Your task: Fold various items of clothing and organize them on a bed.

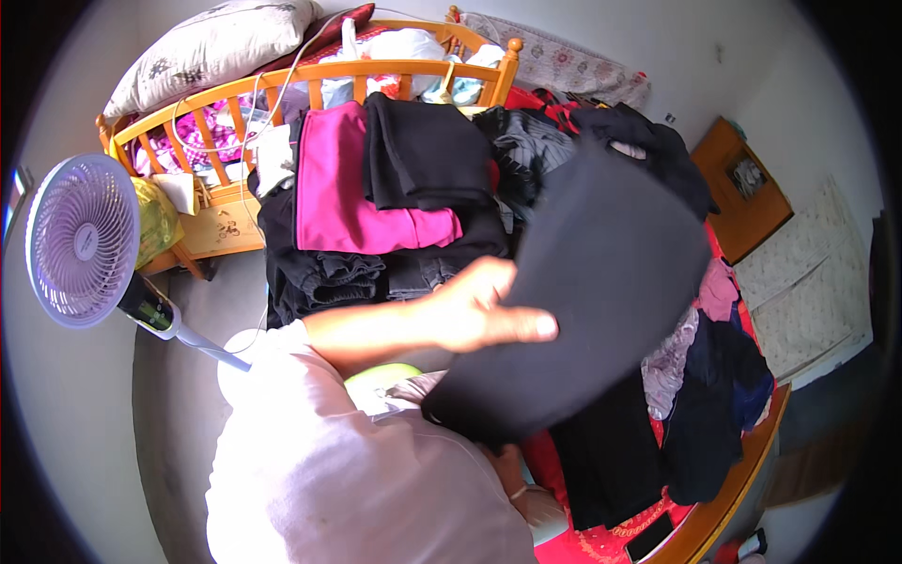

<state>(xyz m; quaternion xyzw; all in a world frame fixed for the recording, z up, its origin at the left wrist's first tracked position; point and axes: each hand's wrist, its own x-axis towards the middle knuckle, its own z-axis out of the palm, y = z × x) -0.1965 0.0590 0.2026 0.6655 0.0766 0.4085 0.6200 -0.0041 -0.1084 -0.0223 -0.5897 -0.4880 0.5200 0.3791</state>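
A black cloth garment (599,268), smooth and partly folded, hangs in front of me. My left hand (486,310) grips its left edge, thumb on top. My right hand (509,469) is at its lower end near my body, wrist bent under the cloth; its fingers are mostly hidden. Beyond, a folded black garment (430,151) lies on a folded magenta garment (338,183), both on a pile of dark clothes. Black trousers (609,451) lie on the red bed cover (592,546) at lower right.
A white fan (86,240) stands at left beside a wooden crib (296,74) holding bags and cloth. More clothes, among them a dark navy garment (705,409), cover the bed's right side. A phone-like black object (650,537) lies by the wooden bed edge (740,486).
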